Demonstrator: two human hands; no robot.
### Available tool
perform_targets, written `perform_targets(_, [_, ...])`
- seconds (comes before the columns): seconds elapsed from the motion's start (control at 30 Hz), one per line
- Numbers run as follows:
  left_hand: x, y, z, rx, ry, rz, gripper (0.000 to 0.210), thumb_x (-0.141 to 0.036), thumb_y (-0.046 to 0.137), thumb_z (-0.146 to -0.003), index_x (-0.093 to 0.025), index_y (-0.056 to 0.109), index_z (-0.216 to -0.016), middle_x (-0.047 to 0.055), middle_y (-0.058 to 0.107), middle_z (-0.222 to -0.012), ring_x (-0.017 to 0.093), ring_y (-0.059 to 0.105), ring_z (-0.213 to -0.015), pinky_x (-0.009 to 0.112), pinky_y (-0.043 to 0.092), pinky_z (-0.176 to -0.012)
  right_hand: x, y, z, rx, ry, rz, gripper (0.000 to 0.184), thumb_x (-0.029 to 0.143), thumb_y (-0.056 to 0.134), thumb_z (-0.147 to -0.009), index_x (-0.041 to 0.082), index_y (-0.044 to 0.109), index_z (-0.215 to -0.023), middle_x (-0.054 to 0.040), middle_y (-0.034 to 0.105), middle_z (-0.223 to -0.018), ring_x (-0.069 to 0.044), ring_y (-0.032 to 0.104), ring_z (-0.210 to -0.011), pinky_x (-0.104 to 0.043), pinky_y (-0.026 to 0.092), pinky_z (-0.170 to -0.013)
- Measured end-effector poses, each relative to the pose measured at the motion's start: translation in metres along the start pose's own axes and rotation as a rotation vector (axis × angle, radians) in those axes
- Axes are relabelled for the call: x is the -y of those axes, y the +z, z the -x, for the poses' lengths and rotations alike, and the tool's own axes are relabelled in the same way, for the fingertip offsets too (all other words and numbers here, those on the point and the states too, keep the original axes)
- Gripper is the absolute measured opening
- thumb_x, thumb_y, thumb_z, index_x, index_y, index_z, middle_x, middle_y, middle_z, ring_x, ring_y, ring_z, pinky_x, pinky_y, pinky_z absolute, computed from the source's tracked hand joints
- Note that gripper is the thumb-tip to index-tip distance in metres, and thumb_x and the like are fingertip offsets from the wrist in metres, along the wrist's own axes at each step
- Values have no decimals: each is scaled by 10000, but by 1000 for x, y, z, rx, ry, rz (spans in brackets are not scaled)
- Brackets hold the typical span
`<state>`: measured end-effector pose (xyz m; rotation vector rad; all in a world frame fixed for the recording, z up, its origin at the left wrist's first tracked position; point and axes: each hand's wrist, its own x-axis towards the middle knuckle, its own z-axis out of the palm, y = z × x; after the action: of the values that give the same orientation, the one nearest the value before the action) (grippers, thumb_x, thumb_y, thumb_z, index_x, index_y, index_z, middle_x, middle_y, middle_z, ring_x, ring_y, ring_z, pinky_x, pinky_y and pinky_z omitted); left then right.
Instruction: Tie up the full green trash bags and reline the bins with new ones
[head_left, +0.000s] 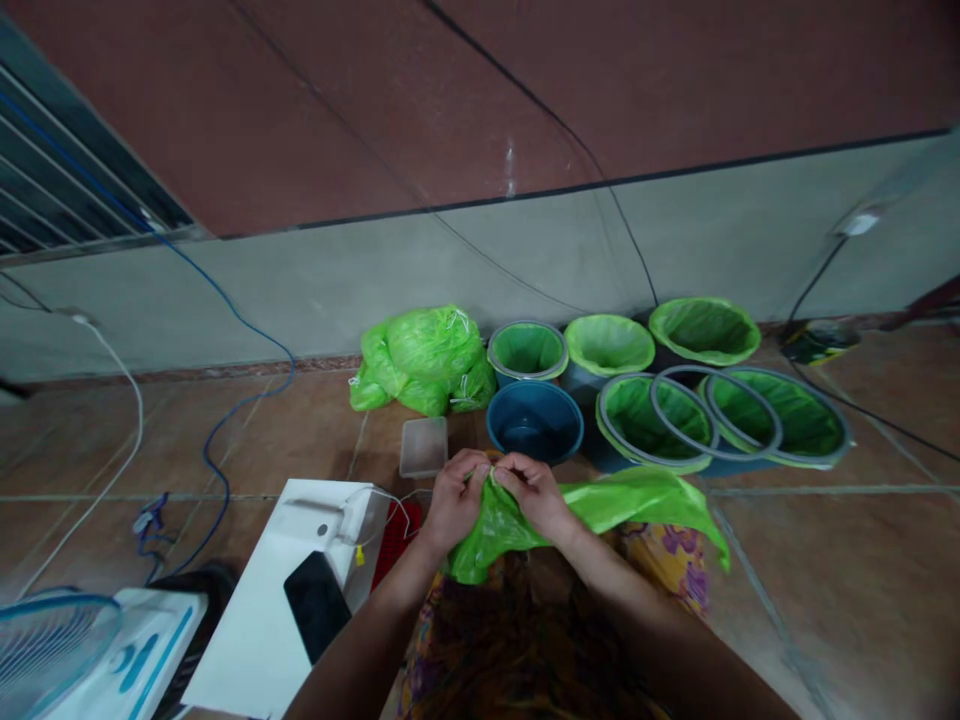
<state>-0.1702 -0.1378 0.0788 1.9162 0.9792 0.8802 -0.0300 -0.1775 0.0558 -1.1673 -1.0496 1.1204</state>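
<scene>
A green plastic bag (510,535) hangs between my hands over my lap, its long tail stretching to the right across my knee. My left hand (457,500) pinches its upper edge with thumb and fingertips. Right beside it, my right hand (531,492) pinches the same edge, the fingertips of both hands almost meeting. Just beyond my hands stands a blue bin (535,420) with no bag in it. Behind that is a small bin lined with a green bag (527,350). Two loose grey rings (716,372) lie across the lined bins at the right.
Filled green bags (424,355) are piled against the wall. More lined bins (705,330) stand to the right. A clear plastic container (424,447) sits on the tiled floor. At my left are a white box (255,600) with a phone (316,605) on it, a fan (60,650) and a blue cable (225,440).
</scene>
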Motion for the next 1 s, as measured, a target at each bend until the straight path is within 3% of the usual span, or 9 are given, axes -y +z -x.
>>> perform_targets(0.13, [-1,1,2,-55,-52,63,243,-337,442,-916,-180,577,-789,42,609,-859,150,574,-856,279,456,-824,-6,4,4,-115,51,-80,313,494,612,-764,191,566,-699,10,517,-640,-120,435,-618,-249,371,-608])
perform_targets(0.23, [-4,1,0,-1,-68,14,261,-356,426,-921,-183,575,-795,33,602,-840,144,567,-835,269,455,-809,0,-4,3,-78,110,-35,369,556,587,-768,191,557,-723,6,504,-655,-127,439,-633,-252,379,-621])
perform_targets(0.4, [-9,-4,-4,37,-122,-109,293,-367,383,-937,-187,579,-813,11,599,-770,131,559,-760,250,450,-739,17,-27,1,157,208,19,458,630,489,-814,181,577,-819,0,526,-728,-124,470,-687,-238,394,-647])
perform_targets(0.57, [-15,-13,-7,165,-97,-269,321,-373,367,-940,-191,588,-794,11,613,-746,141,573,-728,267,441,-720,23,-38,-1,482,329,240,350,502,689,-705,171,585,-754,49,498,-631,-90,440,-576,-206,331,-522])
perform_targets(0.7, [-14,-15,-3,135,-168,-409,281,-366,394,-925,-183,601,-878,54,653,-870,185,605,-837,329,444,-807,16,-33,-2,556,446,257,313,452,708,-667,159,596,-659,47,520,-584,-90,454,-529,-214,330,-503])
perform_targets(0.83, [-9,-12,6,47,-244,-437,277,-379,416,-917,-172,599,-926,92,655,-947,215,607,-929,369,443,-864,11,-31,-2,522,408,300,288,430,708,-656,159,610,-658,47,523,-588,-97,464,-548,-215,328,-510])
perform_targets(1.0, [-8,-7,13,36,-219,-396,270,-381,429,-915,-179,606,-881,68,665,-885,192,621,-858,331,458,-807,16,-35,-6,579,272,346,318,469,612,-759,163,567,-683,53,474,-626,-86,421,-587,-202,305,-521])
